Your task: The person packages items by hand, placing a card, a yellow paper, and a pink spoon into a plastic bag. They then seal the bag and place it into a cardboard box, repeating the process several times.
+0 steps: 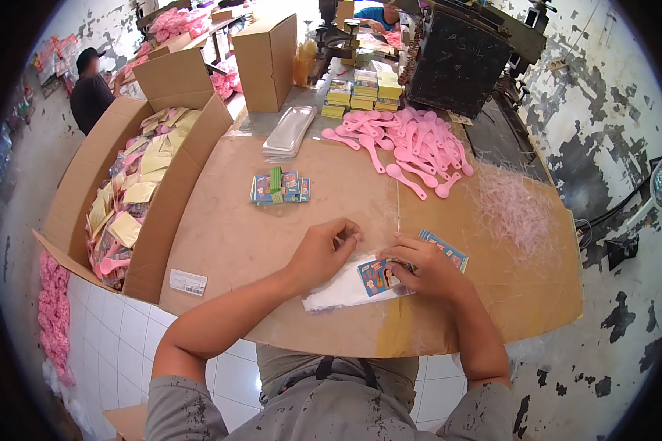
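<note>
My right hand [428,270] holds a blue printed card [379,278], its fingers bent over the card's right end. Beneath the card lie clear plastic bags [336,294], flat near the table's front edge. More blue cards [449,252] stick out from behind my right hand. Just left of it, my left hand [326,252] is closed, thumb and fingertips pinched together; anything between them is too small or clear to make out. Farther up the table sits a bundle of blue cards [290,192] with a green band across it.
Pink plastic spoons [423,143] are heaped at the back, beside stacked cards [365,92] and clear packets [290,132]. Shredded clear strips [515,213] lie on the right. A filled carton [176,213] stands left. Two other people [92,92] are farther back.
</note>
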`<state>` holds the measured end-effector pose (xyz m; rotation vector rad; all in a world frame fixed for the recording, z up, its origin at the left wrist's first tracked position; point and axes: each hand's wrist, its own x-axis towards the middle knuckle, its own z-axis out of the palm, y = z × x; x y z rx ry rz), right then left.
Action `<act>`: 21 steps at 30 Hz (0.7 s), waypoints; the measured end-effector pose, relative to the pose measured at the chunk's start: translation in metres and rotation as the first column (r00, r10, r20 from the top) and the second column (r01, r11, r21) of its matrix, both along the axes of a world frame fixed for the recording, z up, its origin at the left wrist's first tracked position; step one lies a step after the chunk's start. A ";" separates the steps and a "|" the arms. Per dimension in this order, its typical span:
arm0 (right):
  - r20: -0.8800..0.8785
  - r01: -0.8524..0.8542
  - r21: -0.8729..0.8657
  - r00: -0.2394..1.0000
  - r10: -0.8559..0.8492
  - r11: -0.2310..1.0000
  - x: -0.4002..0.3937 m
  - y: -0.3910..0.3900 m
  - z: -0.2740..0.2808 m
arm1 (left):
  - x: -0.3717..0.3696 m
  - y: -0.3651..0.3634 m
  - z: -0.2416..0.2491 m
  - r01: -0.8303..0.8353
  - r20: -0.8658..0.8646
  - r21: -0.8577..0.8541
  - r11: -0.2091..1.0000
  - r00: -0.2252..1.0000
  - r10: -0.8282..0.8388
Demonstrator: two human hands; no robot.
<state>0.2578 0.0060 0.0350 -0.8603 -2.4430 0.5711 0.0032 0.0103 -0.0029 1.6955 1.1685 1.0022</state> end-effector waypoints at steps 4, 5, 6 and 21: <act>0.024 0.014 -0.027 1.000 -0.013 1.000 -0.001 -0.003 0.004 | -0.003 0.006 -0.005 -0.029 0.042 0.105 0.994 0.999 0.025; 0.014 0.013 -0.025 1.000 -0.013 1.000 -0.001 -0.002 0.003 | -0.004 0.007 -0.002 -0.039 0.051 0.077 0.996 0.998 0.035; 0.003 0.011 -0.022 1.000 -0.011 1.000 0.000 -0.001 0.001 | -0.005 0.006 0.004 -0.049 0.059 0.049 0.998 0.997 0.046; -0.545 0.238 -0.394 0.718 -0.434 0.888 0.001 0.006 -0.006 | -0.007 0.003 0.020 0.245 0.447 -0.131 0.961 0.879 -0.163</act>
